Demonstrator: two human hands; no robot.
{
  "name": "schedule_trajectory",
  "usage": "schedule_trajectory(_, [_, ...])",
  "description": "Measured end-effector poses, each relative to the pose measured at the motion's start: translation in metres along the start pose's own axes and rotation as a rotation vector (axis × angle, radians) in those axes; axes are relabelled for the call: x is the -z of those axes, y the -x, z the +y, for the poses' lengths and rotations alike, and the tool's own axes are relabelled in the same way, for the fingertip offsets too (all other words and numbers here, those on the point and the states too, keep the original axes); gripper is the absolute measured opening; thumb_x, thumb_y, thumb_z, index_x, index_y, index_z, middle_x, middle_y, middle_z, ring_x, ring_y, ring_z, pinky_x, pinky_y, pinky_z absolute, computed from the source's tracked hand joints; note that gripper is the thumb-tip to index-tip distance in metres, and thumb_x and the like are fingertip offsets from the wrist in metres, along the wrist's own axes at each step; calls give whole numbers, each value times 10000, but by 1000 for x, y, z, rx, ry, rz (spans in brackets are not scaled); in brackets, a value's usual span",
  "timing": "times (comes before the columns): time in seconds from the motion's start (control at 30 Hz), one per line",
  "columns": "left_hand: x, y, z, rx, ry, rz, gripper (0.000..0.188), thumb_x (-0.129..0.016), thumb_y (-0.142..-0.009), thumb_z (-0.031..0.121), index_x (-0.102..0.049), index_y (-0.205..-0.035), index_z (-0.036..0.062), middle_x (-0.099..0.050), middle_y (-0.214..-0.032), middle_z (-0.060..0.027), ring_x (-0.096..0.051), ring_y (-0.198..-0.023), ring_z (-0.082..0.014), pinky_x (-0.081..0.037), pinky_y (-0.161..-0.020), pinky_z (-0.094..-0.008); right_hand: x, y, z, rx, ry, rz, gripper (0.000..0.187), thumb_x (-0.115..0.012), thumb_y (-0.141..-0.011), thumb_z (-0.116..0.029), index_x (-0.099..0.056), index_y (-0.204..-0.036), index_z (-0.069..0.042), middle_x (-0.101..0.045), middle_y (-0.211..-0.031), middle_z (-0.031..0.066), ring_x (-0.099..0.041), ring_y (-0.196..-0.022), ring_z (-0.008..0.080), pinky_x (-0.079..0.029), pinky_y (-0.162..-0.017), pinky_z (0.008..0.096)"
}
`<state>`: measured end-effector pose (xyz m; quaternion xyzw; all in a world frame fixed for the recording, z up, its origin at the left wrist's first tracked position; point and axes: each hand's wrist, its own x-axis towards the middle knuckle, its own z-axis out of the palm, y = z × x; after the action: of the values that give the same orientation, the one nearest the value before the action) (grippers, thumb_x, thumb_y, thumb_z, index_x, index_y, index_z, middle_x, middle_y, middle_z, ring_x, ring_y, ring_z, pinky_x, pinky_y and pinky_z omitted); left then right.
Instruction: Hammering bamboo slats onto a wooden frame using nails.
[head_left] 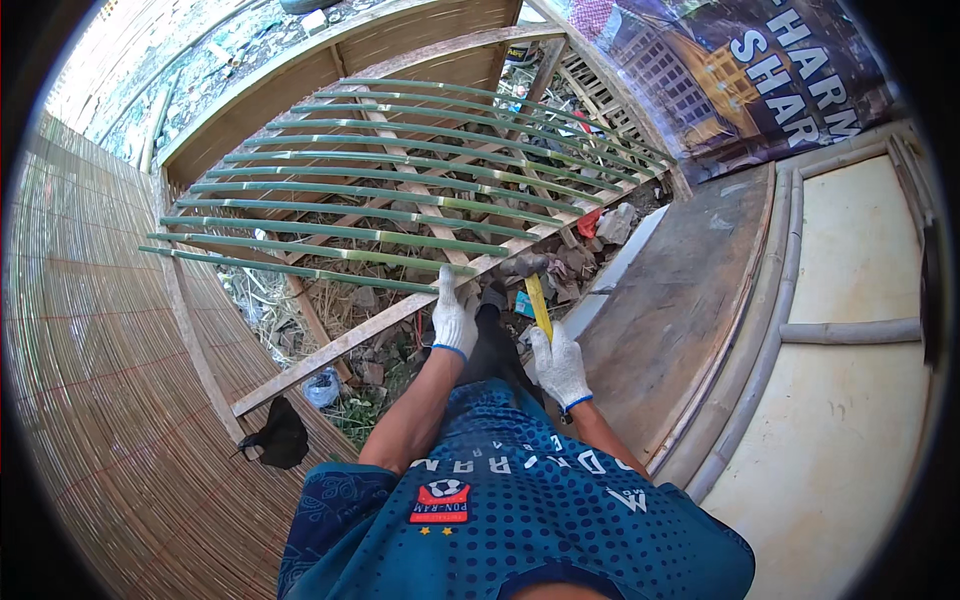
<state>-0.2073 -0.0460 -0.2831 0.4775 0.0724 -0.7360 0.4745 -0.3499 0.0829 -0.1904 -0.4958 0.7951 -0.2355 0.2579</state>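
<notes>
Several green bamboo strips (410, 216) lie in spaced rows across a wooden frame. My left hand (455, 325), in a white knit glove with a blue cuff, is closed at the front wooden beam (345, 342), against the right end of the nearest bamboo strip (330, 274). Part of its fingers is hidden. In my right hand (561, 369), also gloved in white, is a hammer (540, 305) with a yellow handle. The dark hammer head sits beside the beam, just right of my left hand.
A woven slat wall (130, 340) stands at the left, with a black cloth (280, 436) hanging by its post. To the right are a worn wooden board (680, 290) and a bamboo-framed pale panel (850, 400). A printed banner (740, 80) hangs behind. Rubble and litter cover the ground below.
</notes>
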Motion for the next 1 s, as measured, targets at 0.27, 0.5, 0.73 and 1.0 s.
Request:
schedule_trajectory(0.27, [-17, -1, 4, -47, 158, 78, 544, -862, -881, 476, -694, -1219, 85, -707, -1139, -77, -660, -962, -224, -545, -810, -366, -4, 1, -20, 158, -44, 13, 304, -601, -1064, -349, -596, -1103, -48, -650, -750, 296, -651, -746, 542, -472, -611, 619])
schedule_trajectory(0.5, [-21, -2, 9, -9, 180, 88, 593, -816, -927, 468, -620, -1318, 67, -642, -1314, -120, -608, -1191, -265, -456, -1109, -420, -2, -7, -52, 238, -53, 22, 220, -625, -1055, -258, -589, -1090, -44, -654, -742, 256, -667, -718, 500, -489, -597, 577])
schedule_trajectory(0.73, [-25, 8, 12, -93, 21, 189, 712, -851, -850, 577, -699, -1231, -4, -711, -1099, -97, -660, -865, -221, -536, -742, -384, -11, -17, -47, 218, 114, -11, 228, -618, -1058, -257, -584, -1053, -32, -629, -683, 266, -664, -696, 504, -486, -587, 574])
schedule_trajectory(1.0, [-22, 1, 6, -110, 49, 109, 672, -847, -860, 562, -704, -1221, 15, -693, -1045, -81, -635, -817, -204, -523, -703, -376, -4, -15, -54, 357, -184, 213, 199, -586, -1067, -235, -580, -1060, -36, -643, -702, 245, -668, -696, 492, -498, -587, 558])
